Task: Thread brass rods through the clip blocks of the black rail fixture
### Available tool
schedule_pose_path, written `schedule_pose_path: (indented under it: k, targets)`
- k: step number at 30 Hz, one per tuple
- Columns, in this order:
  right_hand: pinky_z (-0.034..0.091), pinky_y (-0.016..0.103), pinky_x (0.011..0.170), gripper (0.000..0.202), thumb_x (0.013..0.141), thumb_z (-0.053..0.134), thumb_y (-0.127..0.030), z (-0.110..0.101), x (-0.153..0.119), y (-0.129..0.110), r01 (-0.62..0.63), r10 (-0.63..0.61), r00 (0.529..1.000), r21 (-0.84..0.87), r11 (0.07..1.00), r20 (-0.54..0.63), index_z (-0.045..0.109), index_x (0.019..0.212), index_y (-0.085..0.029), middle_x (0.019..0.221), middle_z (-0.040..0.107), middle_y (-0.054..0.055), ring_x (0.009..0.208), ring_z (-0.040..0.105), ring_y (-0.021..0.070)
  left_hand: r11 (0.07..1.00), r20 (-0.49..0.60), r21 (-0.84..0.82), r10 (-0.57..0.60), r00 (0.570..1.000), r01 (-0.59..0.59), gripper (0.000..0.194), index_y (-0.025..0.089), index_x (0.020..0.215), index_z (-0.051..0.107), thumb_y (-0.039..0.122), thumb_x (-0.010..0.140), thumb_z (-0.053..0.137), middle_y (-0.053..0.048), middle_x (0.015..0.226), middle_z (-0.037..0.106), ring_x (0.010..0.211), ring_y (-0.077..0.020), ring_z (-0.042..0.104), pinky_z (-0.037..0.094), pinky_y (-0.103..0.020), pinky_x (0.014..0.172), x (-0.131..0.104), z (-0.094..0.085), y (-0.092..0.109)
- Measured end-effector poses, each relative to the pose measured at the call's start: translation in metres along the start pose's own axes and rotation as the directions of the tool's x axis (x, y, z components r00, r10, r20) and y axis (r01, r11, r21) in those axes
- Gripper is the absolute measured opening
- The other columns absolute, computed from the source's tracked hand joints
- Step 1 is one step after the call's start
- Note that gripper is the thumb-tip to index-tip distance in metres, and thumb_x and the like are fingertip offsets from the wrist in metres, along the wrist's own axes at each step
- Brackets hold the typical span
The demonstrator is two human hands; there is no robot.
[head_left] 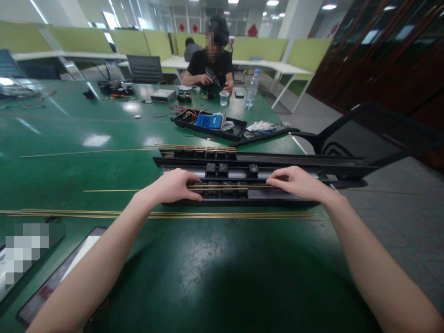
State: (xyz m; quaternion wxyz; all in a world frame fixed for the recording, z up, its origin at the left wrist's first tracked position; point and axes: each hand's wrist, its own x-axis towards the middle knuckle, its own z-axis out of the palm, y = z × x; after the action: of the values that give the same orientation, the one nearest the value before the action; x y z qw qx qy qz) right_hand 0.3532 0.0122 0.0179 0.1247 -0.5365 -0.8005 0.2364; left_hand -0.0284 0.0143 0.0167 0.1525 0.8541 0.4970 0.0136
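Observation:
A long black channel lies across the green table with a row of small black blocks in it. Thin brass rods run lengthwise over these blocks. At the row's left end, my left hand has its thumb and fingers around the end block, which is partly hidden. My right hand is closed in a pinch on a brass rod near its right end. Just behind, a second channel carries several black blocks, two side by side and one apart.
More brass rods lie in front of the channels. Farther back are a black tray with blue items, gloves and a water bottle. Across the table a person holds a dark tool. A chair stands at right.

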Motion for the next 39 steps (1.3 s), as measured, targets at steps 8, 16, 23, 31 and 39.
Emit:
schedule_pose_path:
  k: [8, 16, 23, 31, 39]
  targets:
    - [0.043, 0.032, 0.061, 0.032, 0.089, 0.058, -0.049, -0.005, -0.002, 0.001, -0.055, 0.040, 0.994, -0.160, 0.986, -0.098, 0.078, 0.086, -0.025, 0.076, 0.076, 0.003, 0.071, 0.067, 0.0238, 1.000, 0.003, 0.011, -0.002, 1.000, 0.002, 0.052, 0.024, 0.100, 0.076, 0.067, 0.072, 0.068, -0.005, 0.088, 0.076, 0.077, -0.0233, 0.067, 0.044, -0.029, 0.065, -0.001, -0.001, 0.002]
    - [0.042, 0.032, 0.065, 0.042, 0.096, 0.049, -0.054, 0.015, 0.003, -0.012, 0.062, -0.099, 0.979, -0.204, 0.977, -0.176, 0.076, 0.086, -0.023, 0.088, 0.077, 0.005, 0.079, 0.068, 0.0234, 1.000, 0.000, 0.008, -0.001, 1.000, 0.001, 0.053, 0.024, 0.101, 0.075, 0.068, 0.072, 0.068, -0.004, 0.088, 0.075, 0.076, -0.0225, 0.066, 0.043, -0.029, 0.064, 0.000, 0.000, 0.000]
    - [0.047, 0.031, 0.074, 0.026, 0.097, 0.053, -0.037, 0.047, 0.009, -0.026, 0.240, -0.253, 0.958, -0.108, 0.965, -0.133, 0.075, 0.094, -0.022, 0.095, 0.078, 0.004, 0.086, 0.070, 0.0223, 1.000, -0.001, 0.012, 0.005, 1.000, -0.005, 0.052, 0.024, 0.101, 0.075, 0.067, 0.073, 0.068, -0.004, 0.085, 0.075, 0.075, -0.0218, 0.066, 0.043, -0.028, 0.065, 0.000, 0.001, 0.000]
    - [0.047, 0.030, 0.072, 0.024, 0.096, 0.054, -0.034, 0.049, 0.009, -0.030, 0.242, -0.248, 0.955, -0.058, 0.969, -0.161, 0.074, 0.092, -0.022, 0.091, 0.077, 0.003, 0.082, 0.069, 0.0212, 1.000, -0.013, 0.028, 0.011, 1.000, -0.011, 0.052, 0.025, 0.103, 0.076, 0.066, 0.072, 0.068, -0.005, 0.090, 0.076, 0.079, -0.0235, 0.068, 0.046, -0.029, 0.068, 0.000, 0.002, 0.000]
    - [0.046, 0.030, 0.071, 0.025, 0.096, 0.055, -0.037, 0.049, 0.009, -0.029, 0.223, -0.228, 0.963, -0.055, 0.973, -0.145, 0.074, 0.093, -0.022, 0.089, 0.076, 0.003, 0.079, 0.068, 0.0202, 0.999, -0.003, 0.034, 0.005, 1.000, -0.005, 0.052, 0.025, 0.104, 0.075, 0.066, 0.074, 0.067, -0.005, 0.091, 0.076, 0.079, -0.0230, 0.069, 0.046, -0.029, 0.066, -0.001, 0.000, 0.003]
